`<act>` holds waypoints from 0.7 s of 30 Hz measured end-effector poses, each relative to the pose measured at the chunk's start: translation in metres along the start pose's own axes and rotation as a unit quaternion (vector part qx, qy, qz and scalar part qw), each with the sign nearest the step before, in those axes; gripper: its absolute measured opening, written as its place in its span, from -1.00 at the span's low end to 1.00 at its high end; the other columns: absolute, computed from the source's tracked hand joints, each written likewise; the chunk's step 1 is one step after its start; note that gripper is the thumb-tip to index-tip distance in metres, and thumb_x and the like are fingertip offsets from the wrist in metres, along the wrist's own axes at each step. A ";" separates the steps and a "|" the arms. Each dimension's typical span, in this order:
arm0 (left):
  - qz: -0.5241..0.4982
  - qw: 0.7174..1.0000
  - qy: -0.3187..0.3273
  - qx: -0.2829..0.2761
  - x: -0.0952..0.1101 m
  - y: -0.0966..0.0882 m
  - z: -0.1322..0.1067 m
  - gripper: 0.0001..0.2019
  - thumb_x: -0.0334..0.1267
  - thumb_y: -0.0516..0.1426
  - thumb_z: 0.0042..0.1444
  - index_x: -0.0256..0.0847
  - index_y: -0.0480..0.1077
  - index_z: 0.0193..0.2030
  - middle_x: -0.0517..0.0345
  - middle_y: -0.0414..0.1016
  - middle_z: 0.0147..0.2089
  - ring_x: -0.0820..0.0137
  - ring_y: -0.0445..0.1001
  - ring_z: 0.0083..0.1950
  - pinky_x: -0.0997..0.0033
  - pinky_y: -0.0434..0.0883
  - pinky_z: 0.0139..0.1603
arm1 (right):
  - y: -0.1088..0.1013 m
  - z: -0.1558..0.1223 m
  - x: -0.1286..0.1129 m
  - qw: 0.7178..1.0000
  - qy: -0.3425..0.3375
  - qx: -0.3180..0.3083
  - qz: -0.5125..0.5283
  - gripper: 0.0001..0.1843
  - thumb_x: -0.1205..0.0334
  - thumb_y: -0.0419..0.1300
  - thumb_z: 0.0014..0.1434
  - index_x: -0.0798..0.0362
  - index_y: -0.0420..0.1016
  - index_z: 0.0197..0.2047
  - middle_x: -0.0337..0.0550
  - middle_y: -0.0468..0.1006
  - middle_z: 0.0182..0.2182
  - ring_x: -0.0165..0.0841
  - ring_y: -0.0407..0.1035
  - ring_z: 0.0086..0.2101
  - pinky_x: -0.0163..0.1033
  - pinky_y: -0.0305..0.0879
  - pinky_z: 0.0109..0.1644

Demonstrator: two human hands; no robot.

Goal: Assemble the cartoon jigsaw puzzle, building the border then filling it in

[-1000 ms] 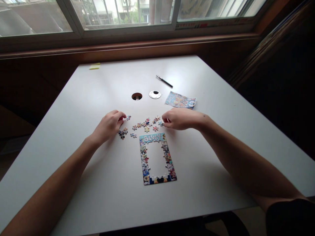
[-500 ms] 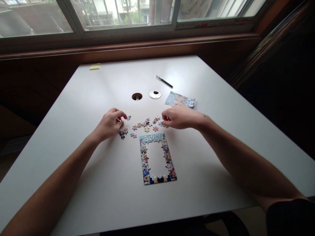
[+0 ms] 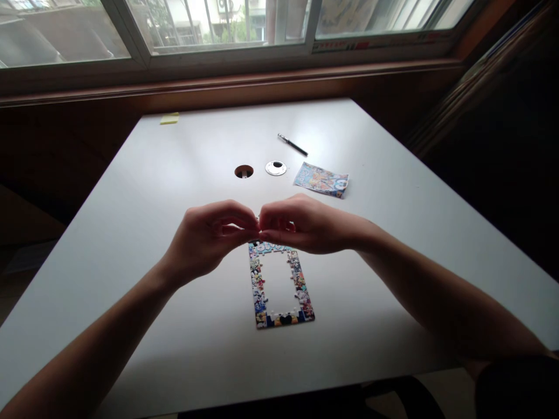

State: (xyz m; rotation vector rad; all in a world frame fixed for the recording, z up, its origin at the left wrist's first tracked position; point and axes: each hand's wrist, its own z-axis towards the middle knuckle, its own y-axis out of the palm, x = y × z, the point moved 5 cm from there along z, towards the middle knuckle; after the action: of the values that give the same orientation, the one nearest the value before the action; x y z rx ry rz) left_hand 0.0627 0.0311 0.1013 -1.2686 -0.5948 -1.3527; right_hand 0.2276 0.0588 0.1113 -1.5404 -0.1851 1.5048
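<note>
White table (image 3: 196, 145) holds rectangular puzzle frame (image 3: 258, 289) beneath left hand (image 3: 209, 238), right hand (image 3: 305, 224).

Multicoloured puzzle frame (image 3: 257, 291), white table (image 3: 371, 302)

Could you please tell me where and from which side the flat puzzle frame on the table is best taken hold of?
Probably by the two long side strips of the puzzle frame, near mid-length, coming in from left and right together. It is a thin, hollow rectangle of joined pieces lying flat on the table, so one-end lifting might bend it apart.
</note>
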 end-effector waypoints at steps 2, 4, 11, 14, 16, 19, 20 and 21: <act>0.010 1.000 0.006 0.013 0.007 0.000 -0.002 -0.87 -0.25 0.34 0.11 -0.20 0.54 -0.21 0.13 0.63 -0.24 0.36 0.62 -0.20 0.34 0.67 -0.14 | -0.001 0.000 -0.003 1.000 -0.002 0.017 0.005 -0.80 0.16 0.18 0.31 0.11 0.48 -0.27 -0.32 0.39 -0.52 -0.52 0.16 -0.50 -0.35 0.05 -0.41; 0.016 1.000 0.008 0.017 0.011 -0.001 -0.004 -0.88 -0.25 0.32 0.14 -0.19 0.55 -0.20 0.11 0.64 -0.21 0.33 0.63 -0.17 0.31 0.67 -0.12 | -0.003 0.000 -0.004 1.000 0.003 0.028 0.007 -0.83 0.18 0.18 0.30 0.11 0.48 -0.27 -0.32 0.40 -0.53 -0.52 0.16 -0.50 -0.36 0.05 -0.41; 0.030 0.999 0.013 0.033 0.006 -0.005 0.000 -0.83 -0.27 0.31 0.14 -0.20 0.50 -0.13 0.09 0.63 -0.17 0.33 0.63 -0.13 0.31 0.67 -0.08 | -0.007 0.000 -0.002 0.996 0.023 0.072 -0.040 -0.82 0.18 0.18 0.30 0.10 0.47 -0.29 -0.34 0.35 -0.56 -0.52 0.14 -0.52 -0.33 0.03 -0.41; 0.082 0.994 0.011 0.066 -0.014 -0.013 0.004 -0.78 -0.28 0.32 0.12 -0.21 0.46 -0.11 0.09 0.64 -0.19 0.35 0.64 -0.14 0.30 0.64 0.01 | -0.008 0.000 0.001 0.994 0.038 0.089 -0.055 -0.82 0.18 0.18 0.30 0.10 0.45 -0.30 -0.33 0.35 -0.56 -0.52 0.15 -0.51 -0.32 0.04 -0.40; 0.143 0.987 -0.001 0.073 -0.033 -0.019 0.007 -0.80 -0.27 0.29 0.15 -0.21 0.46 -0.11 0.08 0.64 -0.21 0.35 0.64 -0.15 0.29 0.63 0.00 | -0.008 -0.001 0.002 0.994 0.038 0.086 -0.056 -0.81 0.17 0.19 0.30 0.10 0.45 -0.30 -0.34 0.34 -0.57 -0.53 0.15 -0.52 -0.32 0.04 -0.40; 0.224 0.973 -0.019 0.049 -0.061 -0.026 0.011 -0.81 -0.23 0.26 0.17 -0.20 0.46 -0.09 0.08 0.64 -0.25 0.33 0.65 -0.20 0.27 0.62 -0.07 | -0.007 -0.001 0.003 0.995 0.038 0.076 -0.061 -0.79 0.15 0.18 0.31 0.10 0.46 -0.30 -0.35 0.32 -0.57 -0.53 0.13 -0.52 -0.31 0.03 -0.40; 0.243 0.969 -0.023 0.037 -0.068 -0.028 0.011 -0.81 -0.22 0.25 0.18 -0.20 0.46 -0.09 0.07 0.64 -0.25 0.32 0.64 -0.21 0.27 0.62 -0.10 | -0.007 -0.001 0.003 0.995 0.039 0.072 -0.063 -0.79 0.14 0.18 0.31 0.10 0.46 -0.29 -0.35 0.32 -0.57 -0.53 0.13 -0.52 -0.31 0.03 -0.40; 0.258 0.965 -0.026 0.025 -0.075 -0.029 0.012 -0.82 -0.22 0.24 0.18 -0.19 0.46 -0.10 0.07 0.64 -0.25 0.32 0.64 -0.21 0.28 0.61 -0.12 | -0.007 -0.001 0.003 0.995 0.040 0.070 -0.064 -0.79 0.14 0.18 0.31 0.10 0.46 -0.29 -0.34 0.32 -0.57 -0.53 0.12 -0.52 -0.31 0.02 -0.40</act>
State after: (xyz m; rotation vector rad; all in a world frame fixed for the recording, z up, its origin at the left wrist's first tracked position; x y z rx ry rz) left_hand 0.0240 0.0764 0.0463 -1.3063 -0.2983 -0.8670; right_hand 0.2322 0.0639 0.1137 -1.4450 -0.1268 1.3253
